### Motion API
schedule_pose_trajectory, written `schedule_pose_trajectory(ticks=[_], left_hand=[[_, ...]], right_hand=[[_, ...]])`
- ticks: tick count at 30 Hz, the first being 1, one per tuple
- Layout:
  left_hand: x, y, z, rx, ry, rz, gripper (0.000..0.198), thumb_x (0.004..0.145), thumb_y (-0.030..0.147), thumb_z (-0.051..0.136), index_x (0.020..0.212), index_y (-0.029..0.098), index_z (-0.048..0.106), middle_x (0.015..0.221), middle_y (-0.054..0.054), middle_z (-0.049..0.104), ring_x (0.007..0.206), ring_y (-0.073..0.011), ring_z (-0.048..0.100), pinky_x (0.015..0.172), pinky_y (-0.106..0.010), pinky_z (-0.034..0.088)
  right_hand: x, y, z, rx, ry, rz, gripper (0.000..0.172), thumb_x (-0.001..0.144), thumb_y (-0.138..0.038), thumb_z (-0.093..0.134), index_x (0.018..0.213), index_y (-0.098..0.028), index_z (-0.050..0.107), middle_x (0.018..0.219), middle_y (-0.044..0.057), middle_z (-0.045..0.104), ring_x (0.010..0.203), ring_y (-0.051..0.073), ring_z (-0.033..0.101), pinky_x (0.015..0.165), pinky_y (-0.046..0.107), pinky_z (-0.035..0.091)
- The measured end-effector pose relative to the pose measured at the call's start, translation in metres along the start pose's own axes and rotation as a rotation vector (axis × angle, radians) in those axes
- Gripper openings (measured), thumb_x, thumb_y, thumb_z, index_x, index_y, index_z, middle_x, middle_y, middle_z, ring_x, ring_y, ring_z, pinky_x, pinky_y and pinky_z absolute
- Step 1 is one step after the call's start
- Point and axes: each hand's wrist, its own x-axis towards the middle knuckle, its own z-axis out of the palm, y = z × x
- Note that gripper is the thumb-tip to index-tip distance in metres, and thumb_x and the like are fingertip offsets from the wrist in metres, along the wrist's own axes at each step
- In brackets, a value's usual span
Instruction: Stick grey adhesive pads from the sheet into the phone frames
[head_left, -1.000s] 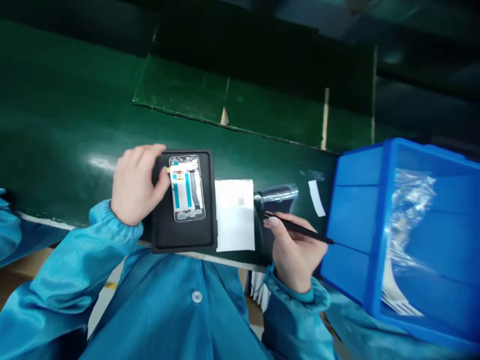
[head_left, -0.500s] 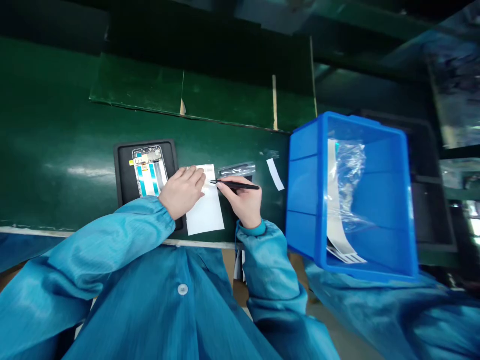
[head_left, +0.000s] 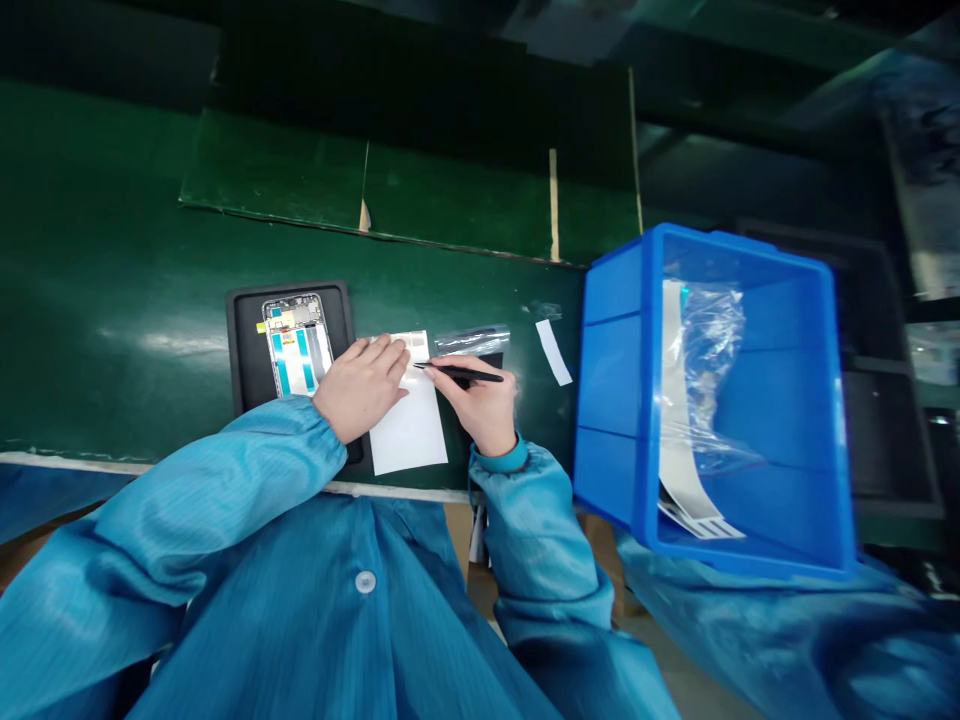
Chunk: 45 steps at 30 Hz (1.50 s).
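Observation:
My left hand [head_left: 362,388] lies flat with fingers stretched over the upper left part of a white sheet [head_left: 409,430]. Black tweezers [head_left: 469,373] are held in my right hand [head_left: 486,405], their tips at the upper part of the sheet, close to my left fingertips. Whether the tips grip anything is too small to tell. Left of the sheet, an opened phone [head_left: 295,345] with blue-green strips and bare inner parts sits in a black tray [head_left: 247,350]. My left hand and sleeve cover the tray's lower right part.
A clear plastic bag [head_left: 472,341] lies behind my right hand, with a white strip [head_left: 553,352] farther right. The large blue bin [head_left: 615,380] at the right holds crumpled plastic [head_left: 709,360] and long white strips [head_left: 679,450]. A raised green ledge [head_left: 450,215] runs along the back.
My right hand and the tweezers have shifted slightly left over the sheet. My left hand stays pressed on the sheet, almost unmoved.

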Motion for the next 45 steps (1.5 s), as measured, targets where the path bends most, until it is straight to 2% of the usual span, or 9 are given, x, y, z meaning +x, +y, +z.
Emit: schedule_pose_trajectory(ticks=[19,27,31,35,39,45], left_hand=[[0.000,-0.001,-0.003,0.049,-0.026,0.012,0.045,0.098,0.031,0.054,0.135,0.006,0.059,0.141,-0.015,0.060,0.133,-0.0312,0.052,0.111,-0.043,0.040],[0.002,-0.002,-0.003,0.007,-0.009,0.012,0.046,0.094,0.031,0.063,0.132,0.005,0.059,0.139,-0.016,0.061,0.131,-0.0319,0.054,0.109,-0.043,0.041],[-0.007,-0.007,-0.019,-0.155,0.076,0.026,0.049,0.091,0.033,0.068,0.132,0.008,0.059,0.139,-0.016,0.061,0.129,-0.0313,0.055,0.109,-0.045,0.042],[-0.023,-0.018,-0.046,-0.526,0.156,-0.048,0.036,0.094,0.042,0.063,0.119,0.017,0.066,0.122,-0.010,0.068,0.113,-0.0248,0.062,0.097,-0.040,0.050],[-0.035,-0.028,-0.058,-0.771,0.097,-0.092,0.011,0.093,0.029,0.063,0.095,0.021,0.071,0.100,-0.004,0.072,0.095,-0.0188,0.065,0.087,-0.033,0.051],[-0.056,-0.042,-0.059,-0.829,0.109,-0.208,0.010,0.091,0.021,0.064,0.083,0.020,0.071,0.092,-0.002,0.072,0.091,-0.0170,0.065,0.087,-0.032,0.048]], right_hand=[[0.001,0.002,0.001,-0.030,0.015,-0.012,0.010,0.082,-0.031,0.078,0.087,-0.023,0.079,0.090,0.004,0.081,0.081,0.022,0.076,0.080,0.036,0.062],[-0.005,-0.001,-0.003,0.050,0.061,0.023,0.011,0.078,-0.031,0.082,0.086,-0.023,0.079,0.087,0.003,0.080,0.079,0.021,0.076,0.077,0.035,0.063],[-0.013,-0.021,-0.013,0.084,0.129,0.017,0.013,0.076,-0.031,0.084,0.086,-0.023,0.078,0.085,0.003,0.080,0.076,0.021,0.076,0.074,0.035,0.064],[-0.021,-0.048,-0.016,0.141,0.081,-0.036,0.011,0.076,-0.028,0.084,0.084,-0.024,0.078,0.083,0.003,0.080,0.075,0.021,0.076,0.072,0.036,0.065],[-0.026,-0.066,-0.003,0.195,0.028,-0.057,0.013,0.075,-0.025,0.086,0.085,-0.025,0.078,0.082,0.003,0.080,0.076,0.022,0.076,0.071,0.036,0.064],[-0.026,-0.074,0.024,0.255,0.006,-0.003,0.016,0.075,-0.022,0.085,0.089,-0.025,0.078,0.087,0.001,0.080,0.080,0.021,0.076,0.079,0.035,0.064]])
